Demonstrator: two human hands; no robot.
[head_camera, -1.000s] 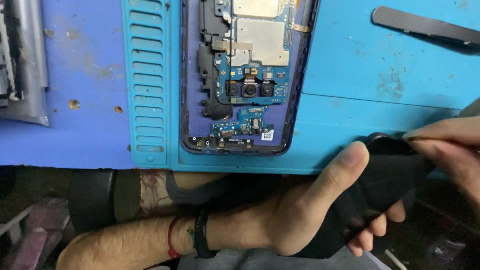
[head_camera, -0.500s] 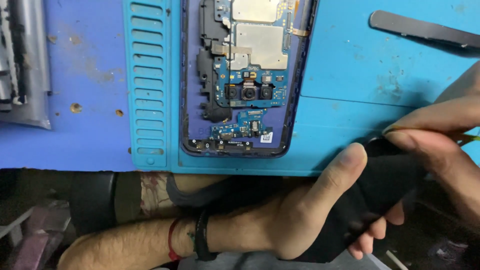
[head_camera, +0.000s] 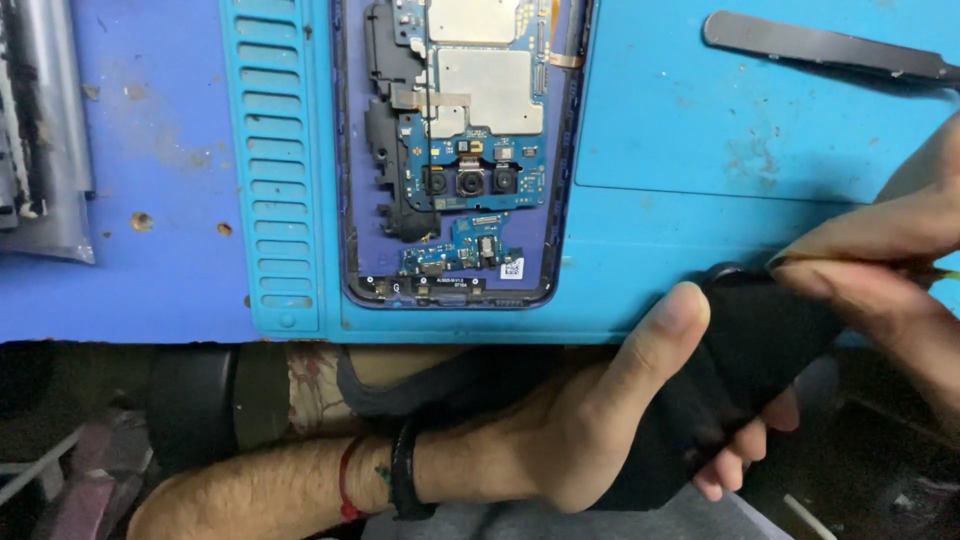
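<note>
Black flat part (head_camera: 745, 345), dark & matte, sits in the left hand (head_camera: 610, 420) just below the tabletop's (head_camera: 130, 290) near edge; thumb lies across its upper face, fingers wrap underneath, so that hand is grasping it. Shape of the part is hard to read: most of it is covered by palm and fingers, only a rounded top corner shows.

Right hand (head_camera: 880, 270) comes in from the right edge, cut off by the frame. Thumb & forefinger pinched tight on a thin yellowish tip (head_camera: 935, 270), right against the black part's upper corner. What the thin thing is, can't tell; too little shows.

Above the left thumb, on a light blue work mat (head_camera: 700, 160), lies an opened phone (head_camera: 460, 150), back off, top end out of frame. Inside: silver shield plates, blue circuit board, three round camera lenses in a row, black plastic frame pieces on its left side. Small white square label (head_camera: 512, 268) w/ dark code pattern near its lower end, closest to the thumb. Left strip of the mat has a column of narrow slots (head_camera: 268, 160).

Far above the right hand: dark flat metal tool (head_camera: 820, 45), partly cut off. Far left of the left hand: grey metal piece (head_camera: 45, 130), mostly out of view. Left wrist carries a red thread & black band (head_camera: 402, 480).
</note>
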